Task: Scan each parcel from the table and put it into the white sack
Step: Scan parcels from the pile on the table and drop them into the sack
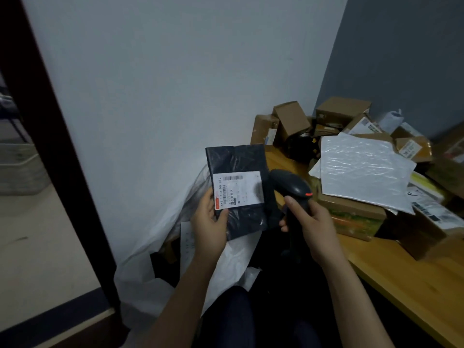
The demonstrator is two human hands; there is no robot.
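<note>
**Dark parcel held up to scanner, above sack**

Left hand (209, 219) grips black parcel (238, 189) by its lower left corner, label facing up, directly above the open white sack (150, 267). Right hand (311, 222) clenched round scanner (292, 190) handle, just right of parcel. Wooden table (414, 277) right of sack, heaped with cardboard boxes (342, 109).

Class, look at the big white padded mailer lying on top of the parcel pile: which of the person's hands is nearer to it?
Right. The right hand, gripping the scanner, is just beside the white mailer; the left hand holds the dark parcel farther away, over the sack.
</note>
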